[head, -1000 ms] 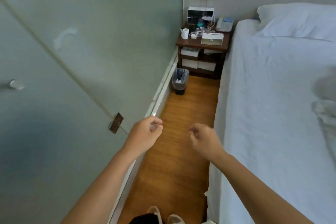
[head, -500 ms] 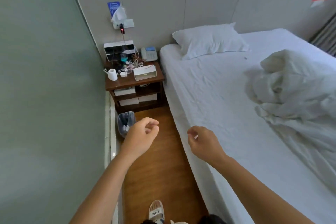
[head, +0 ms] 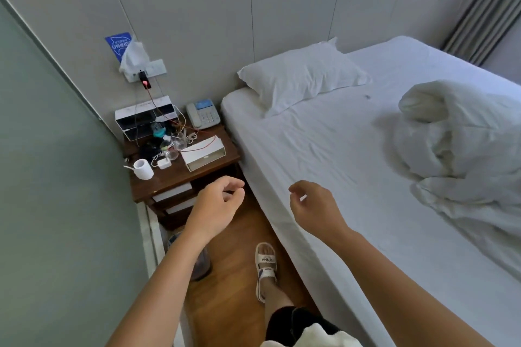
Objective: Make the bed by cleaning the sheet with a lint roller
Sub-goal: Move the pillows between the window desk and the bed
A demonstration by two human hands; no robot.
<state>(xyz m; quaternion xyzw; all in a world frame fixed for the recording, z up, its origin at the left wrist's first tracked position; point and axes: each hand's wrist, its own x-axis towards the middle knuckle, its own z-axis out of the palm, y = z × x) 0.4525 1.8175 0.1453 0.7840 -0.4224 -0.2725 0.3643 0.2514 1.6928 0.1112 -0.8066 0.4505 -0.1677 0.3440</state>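
Closer to the nightstand [head: 180,177] now than half a second back: view has advanced, stand and bed fill more of frame, trash bin [head: 201,262] has slid under the left forearm. Hands keep the same pose.

Left hand [head: 217,205]: raised, fingers loosely curled, holding nothing, hovering in front of the nightstand's front edge. Right hand [head: 313,205]: same loose curl, empty, over the near edge of the bed. Hands apart, gap between them, neither touching anything.

Lint roller [head: 142,168]: white roll with short handle, lying on the nightstand's left front part, untouched, well clear of both hands. Next to it: white charger block [head: 164,163], tangle of cables, open white box [head: 203,155], phone [head: 203,114] at the back, black-and-white organiser [head: 146,117] against the wall.

Sheet [head: 324,155]: white, wrinkled, bare over most of the mattress. Pillow [head: 301,76] at the head, near the wall. Duvet [head: 465,144] bunched in a heap on the right side of the bed. Small dark speck [head: 368,96] on the sheet, just right of the pillow.

One sandalled foot [head: 265,265] on the wood floor between bed and bin.
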